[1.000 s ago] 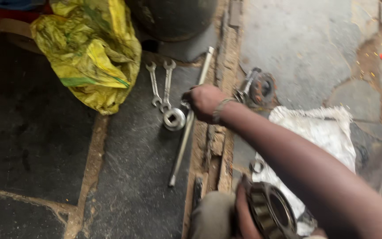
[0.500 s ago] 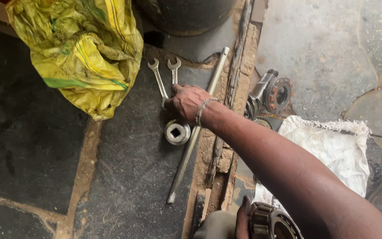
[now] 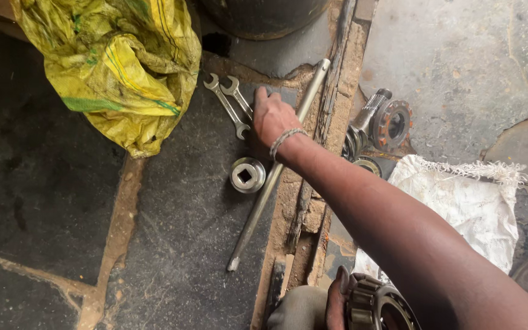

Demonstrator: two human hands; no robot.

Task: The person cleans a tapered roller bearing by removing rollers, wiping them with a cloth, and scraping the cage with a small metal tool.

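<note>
On the dark stone floor at far left lies a crumpled yellow sack (image 3: 114,67). Just right of it, two open-ended spanners (image 3: 230,104) lie side by side, and the right hand (image 3: 274,117) rests over their lower ends, fingers curled down on them; nothing is lifted yet. A square-drive socket (image 3: 247,175) and long steel bar (image 3: 279,165) lie untouched. Bottom right, the left hand (image 3: 336,302) clasps a roller bearing (image 3: 377,305).
</note>
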